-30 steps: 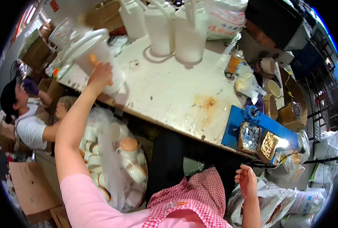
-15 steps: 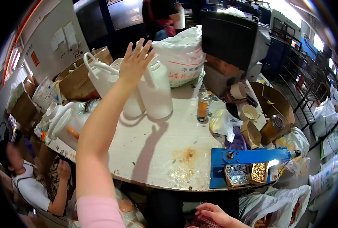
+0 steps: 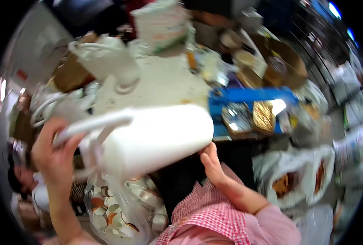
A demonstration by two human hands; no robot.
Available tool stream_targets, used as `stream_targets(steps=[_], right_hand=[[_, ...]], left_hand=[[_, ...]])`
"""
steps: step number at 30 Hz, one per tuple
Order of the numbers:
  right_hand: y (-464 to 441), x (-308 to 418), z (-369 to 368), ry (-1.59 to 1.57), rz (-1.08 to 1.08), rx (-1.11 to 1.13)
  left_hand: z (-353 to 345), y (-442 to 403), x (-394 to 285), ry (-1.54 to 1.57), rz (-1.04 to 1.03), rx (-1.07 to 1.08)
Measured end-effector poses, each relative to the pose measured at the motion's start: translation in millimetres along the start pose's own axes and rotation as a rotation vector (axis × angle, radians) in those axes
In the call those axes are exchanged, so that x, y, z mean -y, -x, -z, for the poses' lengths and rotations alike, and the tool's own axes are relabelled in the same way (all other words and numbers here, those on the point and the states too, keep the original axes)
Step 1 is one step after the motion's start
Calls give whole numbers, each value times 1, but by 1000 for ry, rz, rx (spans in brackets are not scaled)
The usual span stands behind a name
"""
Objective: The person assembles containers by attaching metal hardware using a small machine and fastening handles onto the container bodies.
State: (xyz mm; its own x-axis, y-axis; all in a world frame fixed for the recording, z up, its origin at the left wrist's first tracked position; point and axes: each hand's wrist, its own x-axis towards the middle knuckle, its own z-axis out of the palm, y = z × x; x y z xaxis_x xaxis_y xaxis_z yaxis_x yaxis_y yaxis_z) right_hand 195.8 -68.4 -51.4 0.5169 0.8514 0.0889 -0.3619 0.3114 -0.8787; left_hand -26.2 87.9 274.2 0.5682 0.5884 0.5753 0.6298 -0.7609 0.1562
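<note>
From my remote station, left to right: between eight and nine o'clock, the left hand point(image 3: 52, 153) curls tightly round a white tubular part point(image 3: 101, 122) of a white cylindrical plastic jug point(image 3: 169, 134), held aloft at centre before the pale, stained worktop point(image 3: 161, 81). At five, the right hand point(image 3: 213, 165) touches the base; its fingers are partly hidden, closure indeterminable to me. Should the smooth plastic slip there, I judge the base could drop or strike the blue metal fixture point(image 3: 246, 96) at two. Long axis: near-horizontal, slightly tilted, base towards two-thirty, tubular end towards eight-thirty.

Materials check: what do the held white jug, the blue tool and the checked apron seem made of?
White jug: probably plastic, smooth-looking, since its bright wall shows no grain. Blue tool: perhaps painted metal, given its even blue coat; blur leaves this open. Checked apron: likely matte cloth, as its soft folds suggest.
</note>
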Motion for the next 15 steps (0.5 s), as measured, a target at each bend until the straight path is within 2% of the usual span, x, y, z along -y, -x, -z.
stream_targets(steps=[1, 2, 4, 5, 6, 8, 10, 11, 12, 13, 14, 15], right_hand=[[16, 9, 5, 107, -144, -109], [26, 18, 9, -80, -179, -109], [63, 39, 39, 403, -212, -45], [80, 55, 46, 366, -244, -85], [96, 55, 58, 93, -319, -187], [124, 36, 107, 227, -553, -378], [137, 48, 135, 315, -651, -411], [132, 67, 150, 611, -677, -243], [122, 78, 163, 847, -635, -258], [103, 96, 157, 1024, -418, -400], [82, 102, 169, 1090, -172, -443], [52, 118, 172, 1054, -67, -434]], left_hand=[[2, 20, 5, 13, 52, 49], [1, 35, 12, 14, 105, 114], [-21, 73, 26, -125, 163, 103], [-42, 94, 29, -100, 47, 117], [-65, 118, 32, -86, -61, 135], [-108, 166, 20, 153, 78, 306], [-156, 222, 7, 455, 259, 374], [-163, 233, -6, 471, 257, 393], [-170, 241, -19, 517, 376, 457], [-174, 244, -25, 555, 495, 522], [-175, 239, -26, 558, 493, 532], [-176, 231, -27, 575, 531, 548]])
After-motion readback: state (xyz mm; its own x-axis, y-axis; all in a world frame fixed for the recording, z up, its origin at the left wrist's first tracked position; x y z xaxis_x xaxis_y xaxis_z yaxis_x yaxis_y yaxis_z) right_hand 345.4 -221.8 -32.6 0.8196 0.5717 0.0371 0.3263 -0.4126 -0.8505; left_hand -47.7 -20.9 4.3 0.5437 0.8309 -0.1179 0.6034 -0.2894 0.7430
